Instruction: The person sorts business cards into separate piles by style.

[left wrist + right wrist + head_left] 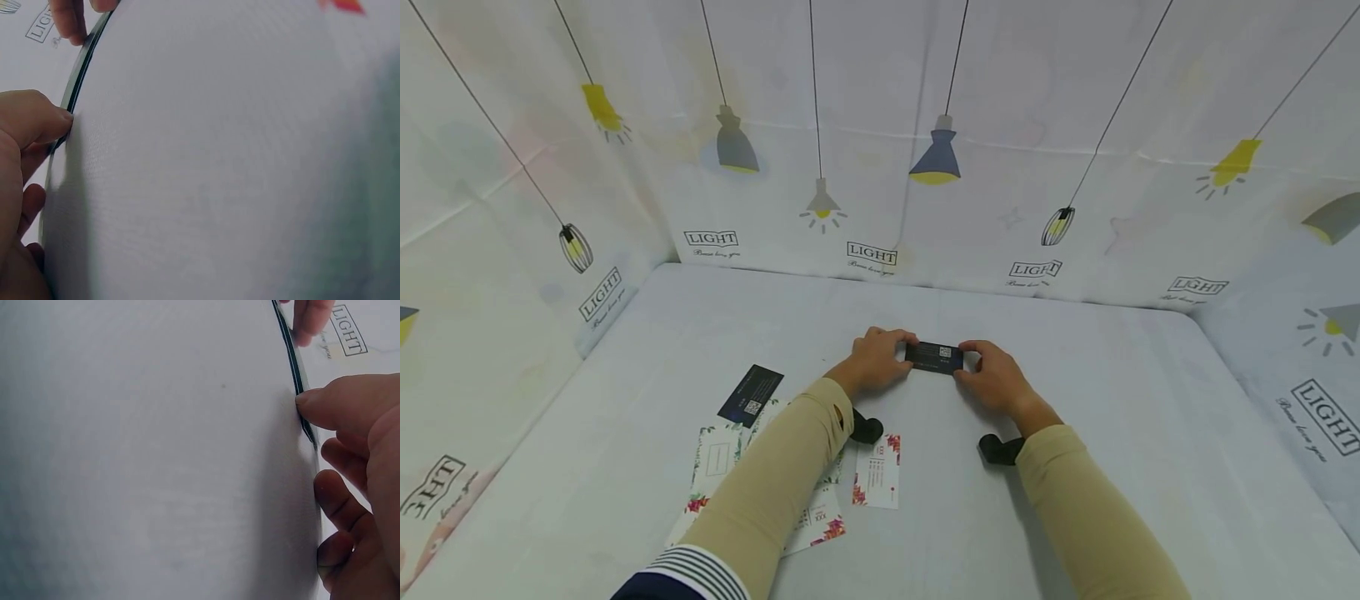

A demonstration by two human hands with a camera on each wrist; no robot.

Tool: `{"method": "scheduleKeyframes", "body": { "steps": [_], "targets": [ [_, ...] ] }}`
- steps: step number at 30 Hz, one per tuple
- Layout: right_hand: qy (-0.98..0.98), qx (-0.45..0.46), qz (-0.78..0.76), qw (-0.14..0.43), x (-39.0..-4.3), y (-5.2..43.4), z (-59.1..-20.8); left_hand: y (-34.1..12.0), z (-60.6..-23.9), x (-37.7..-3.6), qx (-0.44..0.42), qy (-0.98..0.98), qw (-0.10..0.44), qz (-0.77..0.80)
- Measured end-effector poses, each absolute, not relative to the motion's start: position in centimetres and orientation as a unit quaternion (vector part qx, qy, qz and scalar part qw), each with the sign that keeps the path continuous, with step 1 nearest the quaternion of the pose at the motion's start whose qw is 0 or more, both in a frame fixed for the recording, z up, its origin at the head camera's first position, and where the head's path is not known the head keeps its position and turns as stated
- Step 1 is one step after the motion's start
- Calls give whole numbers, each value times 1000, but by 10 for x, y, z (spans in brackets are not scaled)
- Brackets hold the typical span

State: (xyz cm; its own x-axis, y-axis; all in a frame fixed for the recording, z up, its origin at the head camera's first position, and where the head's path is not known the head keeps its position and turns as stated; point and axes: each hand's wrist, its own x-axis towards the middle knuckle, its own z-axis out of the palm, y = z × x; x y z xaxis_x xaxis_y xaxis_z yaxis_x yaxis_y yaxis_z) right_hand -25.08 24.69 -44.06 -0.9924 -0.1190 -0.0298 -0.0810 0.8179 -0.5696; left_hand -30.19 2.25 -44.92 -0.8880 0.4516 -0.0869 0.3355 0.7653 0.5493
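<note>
Left hand (874, 360) and right hand (994, 377) both closed on a dark card (934, 357), one at each short end, fingers curled and pinching it between fingertips and thumb. Card lying flat or nearly flat on the white-covered worktop (1075, 433), towards the middle and a little to the far side, long edge running left to right. In the left wrist view, only the thin dark edge of the card (80, 72) visible, with a left fingertip (56, 122) pressed against it and fingers of the other hand touching the far end. Same from the right wrist view: dark edge of the card (292, 369) seen side-on, a right fingertip (312, 400) set against it, remaining fingers curled loosely below. Whether lifted clear of the cloth or resting on it, not possible to tell. Beige sleeves on both forearms, a black wrist mount (867, 428) under the left and another (998, 450) under the right. Nearer the body and to the left, well apart from the held card: a second dark card (750, 395) lying flat, and several white floral cards (877, 471) spread about, some partly hidden under the left forearm. Lamp-print cloth (880, 167) hung as walls around the worktop.
</note>
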Motion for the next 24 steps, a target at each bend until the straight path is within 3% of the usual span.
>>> {"method": "scheduleKeyframes", "body": {
  "steps": [24],
  "targets": [
    [948, -39, -315, 30, -247, 246, -440, 13, -443, -301, 217, 914, 112, 324]
  ]
}}
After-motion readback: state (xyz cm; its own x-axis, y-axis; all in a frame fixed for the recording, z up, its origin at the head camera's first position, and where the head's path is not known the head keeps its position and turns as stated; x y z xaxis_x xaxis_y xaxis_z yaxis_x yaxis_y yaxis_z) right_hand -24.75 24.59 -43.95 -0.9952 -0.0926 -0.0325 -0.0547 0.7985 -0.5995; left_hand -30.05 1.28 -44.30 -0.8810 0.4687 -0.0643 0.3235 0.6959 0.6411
